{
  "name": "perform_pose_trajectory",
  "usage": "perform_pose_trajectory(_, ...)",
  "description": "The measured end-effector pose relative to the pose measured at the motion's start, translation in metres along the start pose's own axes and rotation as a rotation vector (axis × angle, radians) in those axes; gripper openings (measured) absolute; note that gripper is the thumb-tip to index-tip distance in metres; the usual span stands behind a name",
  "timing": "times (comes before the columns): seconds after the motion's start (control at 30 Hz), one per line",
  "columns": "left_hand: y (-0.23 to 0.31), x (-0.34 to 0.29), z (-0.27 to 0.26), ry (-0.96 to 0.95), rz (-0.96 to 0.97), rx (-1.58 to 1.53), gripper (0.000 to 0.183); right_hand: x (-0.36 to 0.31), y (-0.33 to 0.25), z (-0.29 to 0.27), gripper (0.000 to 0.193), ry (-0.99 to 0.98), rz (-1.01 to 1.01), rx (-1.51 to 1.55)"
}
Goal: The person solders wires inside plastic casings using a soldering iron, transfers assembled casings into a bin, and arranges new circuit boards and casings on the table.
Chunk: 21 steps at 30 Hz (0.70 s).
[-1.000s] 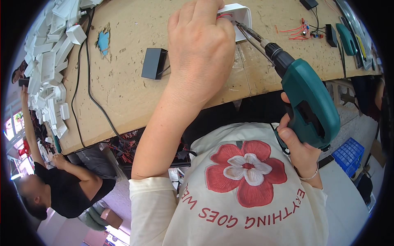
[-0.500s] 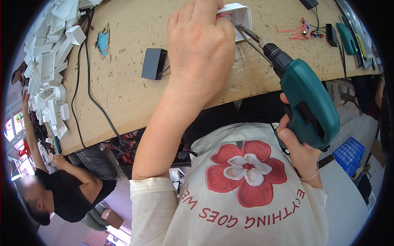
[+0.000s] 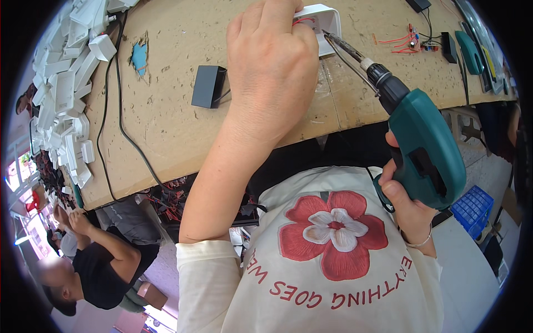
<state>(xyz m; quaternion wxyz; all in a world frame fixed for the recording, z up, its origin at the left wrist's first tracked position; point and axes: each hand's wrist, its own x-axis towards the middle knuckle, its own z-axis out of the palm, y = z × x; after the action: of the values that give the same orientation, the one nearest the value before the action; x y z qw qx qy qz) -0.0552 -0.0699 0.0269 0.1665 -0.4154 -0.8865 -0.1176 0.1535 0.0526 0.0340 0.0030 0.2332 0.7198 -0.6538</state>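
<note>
At the far middle of the table, my left hand [image 3: 275,64] is closed over a white plastic housing [image 3: 331,18]. Its fingers and back cover much of that housing. A red wire [image 3: 302,20] shows inside. My right hand [image 3: 404,201] grips the handle of a green soldering gun [image 3: 432,147], which points up and to the left. The gun's dark metal tip [image 3: 336,39], with a thin tube beside it, reaches the housing's open side near my left hand. Whether the tip touches anything inside, I cannot tell.
A black box [image 3: 207,87] with a cable stands left of my forearm. Many white housings [image 3: 66,83] are heaped at the left edge. Small circuit boards [image 3: 413,41] with red wires lie at the far right. Black cables [image 3: 119,105] cross the table; a co-worker [image 3: 105,266] sits at left.
My right hand and the soldering gun have drawn back slightly right and down, and the tip is less deep in the housing. My left hand stays put. The co-worker's outstretched arm has come down.
</note>
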Motion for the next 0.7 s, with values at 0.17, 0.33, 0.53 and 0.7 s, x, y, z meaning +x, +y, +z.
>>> perform_pose_trajectory(0.17,-0.020,0.006,0.053,0.858,0.356,-0.397,0.005,-0.006,0.003,-0.003,0.064,-0.003,-0.025,0.059)
perform_pose_trajectory(0.33,-0.015,0.003,0.040,0.853,0.365,-0.401,0.004,-0.006,0.003,-0.003,0.065,0.032,0.003,0.078)
perform_pose_trajectory(0.53,-0.016,0.003,0.041,0.856,0.342,-0.479,0.006,-0.008,0.005,-0.004,0.063,0.046,0.011,0.061)
perform_pose_trajectory(0.7,-0.019,0.010,0.043,0.857,0.356,-0.474,0.008,-0.007,0.002,-0.003,0.061,0.054,-0.089,0.124)
